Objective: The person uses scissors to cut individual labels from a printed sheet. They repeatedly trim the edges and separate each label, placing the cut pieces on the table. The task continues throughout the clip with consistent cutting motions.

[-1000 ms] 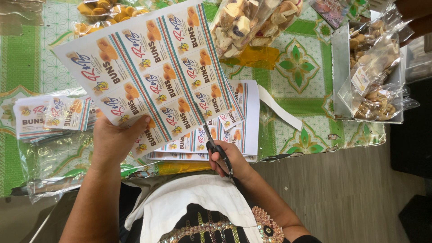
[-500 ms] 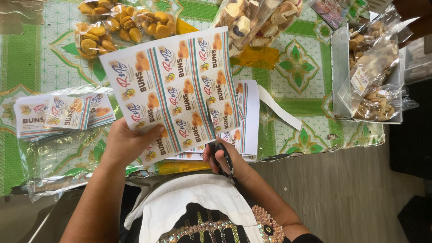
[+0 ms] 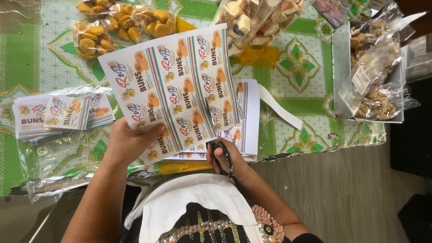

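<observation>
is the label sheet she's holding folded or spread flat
Spread flat: the label sheet shows full rows of labels uncreased, left hand pinching its lower edge, scissors at the bottom.

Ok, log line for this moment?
left hand: holds label sheet | right hand: scissors cutting sheet | cut labels: stacked left

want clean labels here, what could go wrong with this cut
The printed label sheet is held in the air only by the left hand at its lower corner, so it may sag and the scissors in the right hand could drift off the line. The left fingers also sit near the cutting path.
</observation>
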